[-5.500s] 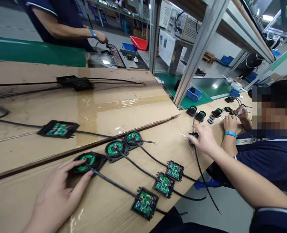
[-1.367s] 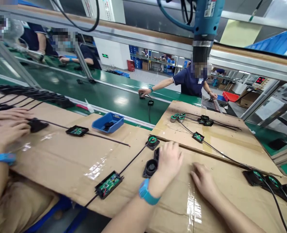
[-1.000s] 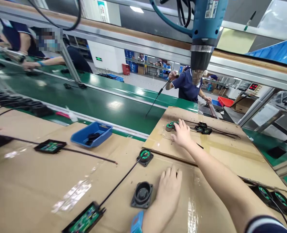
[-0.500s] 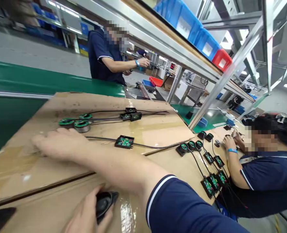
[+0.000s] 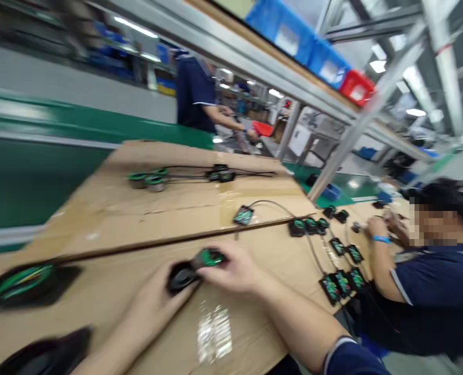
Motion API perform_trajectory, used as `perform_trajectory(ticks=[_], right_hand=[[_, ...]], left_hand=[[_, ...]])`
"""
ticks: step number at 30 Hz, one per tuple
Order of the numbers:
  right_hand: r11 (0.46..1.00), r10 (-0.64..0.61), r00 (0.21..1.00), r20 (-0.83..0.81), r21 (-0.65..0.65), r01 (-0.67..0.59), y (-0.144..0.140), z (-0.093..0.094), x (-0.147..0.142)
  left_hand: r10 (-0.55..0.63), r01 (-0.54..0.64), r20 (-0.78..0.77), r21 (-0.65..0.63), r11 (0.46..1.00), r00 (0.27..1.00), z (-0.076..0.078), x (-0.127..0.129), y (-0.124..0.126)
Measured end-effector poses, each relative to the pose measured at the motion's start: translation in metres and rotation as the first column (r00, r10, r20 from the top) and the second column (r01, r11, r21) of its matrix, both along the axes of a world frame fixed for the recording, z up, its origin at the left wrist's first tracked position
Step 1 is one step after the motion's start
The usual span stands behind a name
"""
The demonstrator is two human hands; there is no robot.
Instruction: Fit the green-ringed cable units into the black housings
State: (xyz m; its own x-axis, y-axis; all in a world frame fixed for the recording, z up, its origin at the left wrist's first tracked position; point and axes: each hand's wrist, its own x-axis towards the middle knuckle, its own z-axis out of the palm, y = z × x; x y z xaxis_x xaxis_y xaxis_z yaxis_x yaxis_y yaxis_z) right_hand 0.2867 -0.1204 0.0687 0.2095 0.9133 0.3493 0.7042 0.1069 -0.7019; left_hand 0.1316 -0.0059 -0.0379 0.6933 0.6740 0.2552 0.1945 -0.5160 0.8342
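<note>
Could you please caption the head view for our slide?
Right hand brings green coil to black housing under left hand.

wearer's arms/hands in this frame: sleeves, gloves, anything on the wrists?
Both hands are bare, no gloves or rings visible. The right hand leads to a bare forearm ending in a short navy sleeve with a thin white trim line at the cuff. The left hand shows a bare forearm; its wrist and sleeve are out of frame.
</note>
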Motion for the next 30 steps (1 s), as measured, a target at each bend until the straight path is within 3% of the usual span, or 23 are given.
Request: perform_trajectory(ticks=[3, 6, 13, 19, 23, 30], right_hand=[[0.991, -0.133, 0.941, -0.312, -0.029, 0.130, -0.023, -0.019, 0.003], [0.983, -0.179, 0.903, -0.392, -0.114, 0.145, -0.020, -0.030, 0.015], [0.999, -0.031, 0.997, -0.065, 0.010, 0.031, -0.017, -0.032, 0.010], [0.999, -0.026, 1.000, 0.003, 0.024, 0.026, -0.019, -0.037, 0.004], [0.998, 0.052, 0.995, 0.081, 0.023, -0.054, -0.018, -0.037, 0.006], [0.997, 0.026, 0.994, 0.111, -0.078, -0.018, -0.017, -0.043, 0.004]], left_hand=[[0.008, -0.006, 0.023, -0.068, 0.998, 1.000, 0.018, -0.003, -0.006], [0.014, -0.013, 0.037, -0.031, 0.999, 0.999, 0.021, -0.002, -0.001], [0.013, -0.018, 0.094, 0.045, 0.999, 0.995, 0.017, 0.000, -0.005], [-0.036, 0.014, 0.126, 0.170, 0.985, 0.991, 0.014, 0.008, -0.015], [-0.072, 0.053, 0.098, 0.178, 0.983, 0.993, 0.014, 0.010, -0.021], [-0.109, 0.086, 0.151, 0.152, 0.985, 0.982, 0.009, 0.012, -0.024]])
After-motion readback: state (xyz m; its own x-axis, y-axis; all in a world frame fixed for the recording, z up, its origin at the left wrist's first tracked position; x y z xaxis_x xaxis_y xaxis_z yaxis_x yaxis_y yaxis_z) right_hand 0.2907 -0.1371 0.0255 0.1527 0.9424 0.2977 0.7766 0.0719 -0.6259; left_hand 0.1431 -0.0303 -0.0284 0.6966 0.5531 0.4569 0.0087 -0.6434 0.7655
